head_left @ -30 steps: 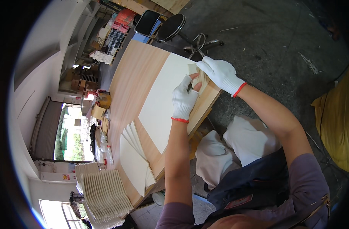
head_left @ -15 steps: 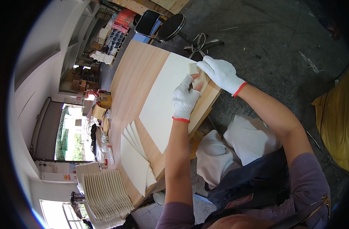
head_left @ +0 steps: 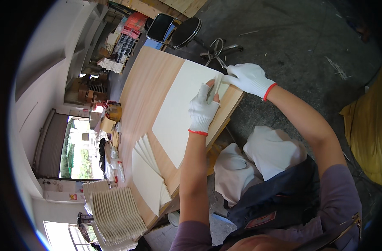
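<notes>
Fabric (head_left: 262, 161), white and bunched, lay in the person's lap, nearest the camera, against a dark apron (head_left: 278, 196). Both forearms ran up from there to a wooden table (head_left: 147, 79).

On the table's near end sat a fanned stack (head_left: 147, 178) of cream sheets, and beside it, off the table's edge, a pile of ribbed white pieces (head_left: 113, 213).

Further along lay a large cream sheet (head_left: 178, 111), flat on the wood, its far corner at the table's right edge. The left hand (head_left: 202, 109), in a white knit glove with a red cuff, rested on that sheet near the corner, fingers curled and thumb raised against a small lifted flap (head_left: 218, 83) of the sheet's edge. The right hand (head_left: 249, 78), gloved the same, came in from the right and pinched that flap between thumb and fingers, closed on it. Whether the left hand truly gripped the flap or only pressed beside it could not be told.

Beyond the hands, a stool (head_left: 184, 31) with a dark round seat stood on the grey floor (head_left: 299, 37), just past the table's far end. A yellow cloth (head_left: 366, 134) lay on the floor at the right. Cluttered shelves (head_left: 115, 46) showed in the distance at upper left.
</notes>
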Motion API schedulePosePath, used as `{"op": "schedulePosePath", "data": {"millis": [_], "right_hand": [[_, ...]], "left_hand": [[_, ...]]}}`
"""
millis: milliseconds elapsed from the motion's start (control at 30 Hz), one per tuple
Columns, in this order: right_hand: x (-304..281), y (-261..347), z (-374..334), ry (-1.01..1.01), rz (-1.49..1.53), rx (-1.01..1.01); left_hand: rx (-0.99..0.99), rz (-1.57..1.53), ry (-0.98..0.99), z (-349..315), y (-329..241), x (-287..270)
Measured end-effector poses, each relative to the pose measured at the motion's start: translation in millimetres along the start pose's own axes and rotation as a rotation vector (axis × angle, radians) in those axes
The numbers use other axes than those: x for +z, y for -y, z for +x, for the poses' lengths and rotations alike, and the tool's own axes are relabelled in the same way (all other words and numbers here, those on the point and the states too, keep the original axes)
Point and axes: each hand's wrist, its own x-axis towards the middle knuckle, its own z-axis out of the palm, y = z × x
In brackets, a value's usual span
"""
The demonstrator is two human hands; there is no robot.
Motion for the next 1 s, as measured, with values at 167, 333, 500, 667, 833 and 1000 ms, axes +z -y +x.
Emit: {"op": "schedulePosePath", "data": {"millis": [167,333,500,667,833,1000], "right_hand": [[5,-4,5,0.005,0.062,-0.057],[2,1,9,-0.012,0.045,-0.1],[5,12,10,-0.086,0.199,-0.166],[18,18,5,-0.146,0.288,0.034],[29,20,6,-0.204,0.252,0.029],[31,19,5,-0.217,0.25,0.022]], "left_hand": [[-0.01,0.067,-0.01,17,19,6],[-0.091,0.115,0.008,33,23,8],[0.044,0.215,-0.074,28,19,10],[0.031,-0.037,0.04,16,11,1],[0.02,-0.194,0.069,13,27,3],[-0.011,-0.235,0.07,12,26,4]]}}
